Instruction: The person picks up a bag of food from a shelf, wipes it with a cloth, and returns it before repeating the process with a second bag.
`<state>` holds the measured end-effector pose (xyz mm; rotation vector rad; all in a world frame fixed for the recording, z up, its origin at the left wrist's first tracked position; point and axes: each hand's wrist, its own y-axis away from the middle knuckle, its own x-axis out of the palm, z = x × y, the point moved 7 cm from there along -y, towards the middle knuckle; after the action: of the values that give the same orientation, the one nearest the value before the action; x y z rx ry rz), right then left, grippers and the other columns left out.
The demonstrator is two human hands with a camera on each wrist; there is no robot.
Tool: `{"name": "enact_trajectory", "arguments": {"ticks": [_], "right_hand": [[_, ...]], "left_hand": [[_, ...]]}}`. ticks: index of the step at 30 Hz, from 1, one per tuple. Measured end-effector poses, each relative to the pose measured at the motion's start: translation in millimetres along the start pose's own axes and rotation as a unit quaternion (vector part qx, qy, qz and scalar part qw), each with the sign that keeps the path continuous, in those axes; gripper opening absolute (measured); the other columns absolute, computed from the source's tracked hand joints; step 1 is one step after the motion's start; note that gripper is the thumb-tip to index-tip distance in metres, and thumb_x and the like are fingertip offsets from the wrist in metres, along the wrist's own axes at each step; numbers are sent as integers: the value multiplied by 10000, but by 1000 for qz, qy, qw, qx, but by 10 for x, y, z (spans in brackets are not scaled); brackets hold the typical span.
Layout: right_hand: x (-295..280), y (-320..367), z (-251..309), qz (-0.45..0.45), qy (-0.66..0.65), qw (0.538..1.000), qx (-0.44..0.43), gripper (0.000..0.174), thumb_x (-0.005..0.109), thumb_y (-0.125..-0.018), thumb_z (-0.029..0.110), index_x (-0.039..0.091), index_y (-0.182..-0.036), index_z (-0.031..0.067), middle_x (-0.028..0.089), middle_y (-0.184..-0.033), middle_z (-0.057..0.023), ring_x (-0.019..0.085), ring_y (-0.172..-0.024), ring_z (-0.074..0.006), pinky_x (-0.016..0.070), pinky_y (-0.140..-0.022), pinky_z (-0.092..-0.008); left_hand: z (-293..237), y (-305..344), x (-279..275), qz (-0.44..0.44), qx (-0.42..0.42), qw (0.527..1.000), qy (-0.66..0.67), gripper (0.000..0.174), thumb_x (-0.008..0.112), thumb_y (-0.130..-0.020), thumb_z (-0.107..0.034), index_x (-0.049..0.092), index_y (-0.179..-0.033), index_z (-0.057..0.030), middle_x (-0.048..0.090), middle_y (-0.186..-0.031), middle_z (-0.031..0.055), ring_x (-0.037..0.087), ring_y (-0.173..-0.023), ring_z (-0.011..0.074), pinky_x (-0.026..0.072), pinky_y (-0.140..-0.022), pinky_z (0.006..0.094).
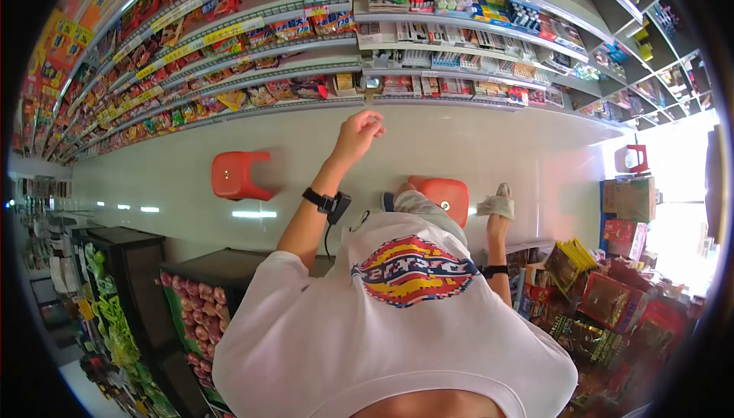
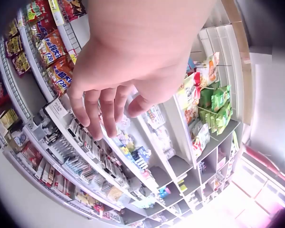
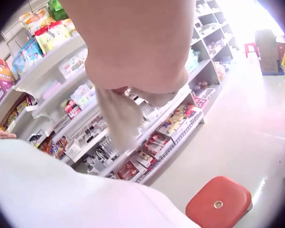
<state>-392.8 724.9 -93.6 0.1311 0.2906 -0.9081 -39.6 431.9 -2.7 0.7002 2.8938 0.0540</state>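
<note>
My left hand (image 1: 358,137) reaches forward over the floor, short of the shelves, and holds nothing. In the left wrist view its fingers (image 2: 108,107) hang loosely bent, with shelf goods far behind them. My right hand (image 1: 498,221) is low at my right side, beside a red stool. It grips a pale beige cloth (image 1: 498,205); in the right wrist view the cloth (image 3: 118,116) dangles below the hand, whose fingers are mostly hidden by its back.
Shelves of snack bags (image 1: 252,36) and small boxed goods (image 1: 451,85) line the wall ahead. One red stool (image 1: 445,198) is close by my legs, another (image 1: 235,175) to the left. Onions (image 1: 205,315) stand behind left; packaged goods (image 1: 608,299) are piled at right.
</note>
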Motion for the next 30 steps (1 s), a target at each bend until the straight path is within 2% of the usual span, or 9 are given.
{"name": "enact_trajectory", "arguments": {"ticks": [3,9,12,14,15,17,21,27,30], "right_hand": [[426,-185,-119,151,146,965,-159,290,496,-965,210,646,-1091,-4,698,-1023,-148,643,-1018,-291,491,-895,-398],[1518,-814,-516,136,-154,979,9,316,505,-946,234,660,-1028,-30,709,-974,-128,668,-926,-251,520,-838,-357],[1814,-1127,-261,102,-195,974,53,309,500,-942,225,674,-987,-28,712,-948,-123,671,-882,-240,525,-818,-349],[1943,-1294,-18,77,-210,972,72,308,497,-940,219,683,-959,-26,713,-931,-119,673,-853,-233,528,-805,-343],[1984,-1351,68,64,-215,971,81,309,495,-938,216,687,-945,-26,714,-922,-118,674,-838,-230,530,-799,-340],[2055,-1410,102,40,-214,973,81,311,492,-936,210,697,-917,-24,716,-905,-114,676,-809,-223,533,-786,-335],[2185,-1391,199,-17,-173,985,-1,299,478,-930,186,680,-989,-26,715,-908,-108,664,-727,-187,530,-662,-252],[2414,-868,305,-108,-128,982,85,297,433,-926,102,688,-1012,-27,702,-912,-82,665,-766,-149,528,-673,-229],[2571,-661,426,-134,-73,988,2,324,444,-928,162,691,-1011,-32,706,-905,-89,668,-737,-146,524,-609,-206]], "left_hand": [[221,-870,-321,-30,5,999,-26,165,563,-945,-85,613,-1071,8,709,-891,105,662,-819,155,517,-769,282],[-241,-2554,-1453,-247,162,923,-245,266,693,-806,-125,639,-1043,-17,716,-887,96,688,-807,215,530,-770,350],[-299,-3387,-1914,-272,165,876,-363,334,684,-781,-207,637,-1066,-39,687,-1029,135,650,-986,310,502,-860,418],[-459,-3854,-2123,-302,78,786,-533,448,678,-798,-308,613,-1160,-53,605,-1229,169,559,-1157,348,438,-962,485],[-482,-4045,-2184,-295,83,789,-532,448,678,-798,-308,613,-1160,-53,605,-1229,169,559,-1157,348,438,-962,485],[-244,-4428,-2400,-232,-97,783,-568,537,655,-821,-379,574,-1237,-49,522,-1339,197,479,-1254,384,390,-1006,530],[133,-4837,-2541,-159,-163,793,-565,672,631,-843,-466,486,-1338,-35,462,-1394,242,451,-1289,424,404,-1003,581],[121,-4884,-2677,-23,-94,814,-573,559,615,-863,-425,619,-1182,34,599,-1177,341,591,-1113,450,440,-992,501],[-326,-4555,-2675,-90,128,855,-494,617,679,-823,-396,577,-1298,-15,569,-1281,288,546,-1202,425,411,-1042,484]]}}
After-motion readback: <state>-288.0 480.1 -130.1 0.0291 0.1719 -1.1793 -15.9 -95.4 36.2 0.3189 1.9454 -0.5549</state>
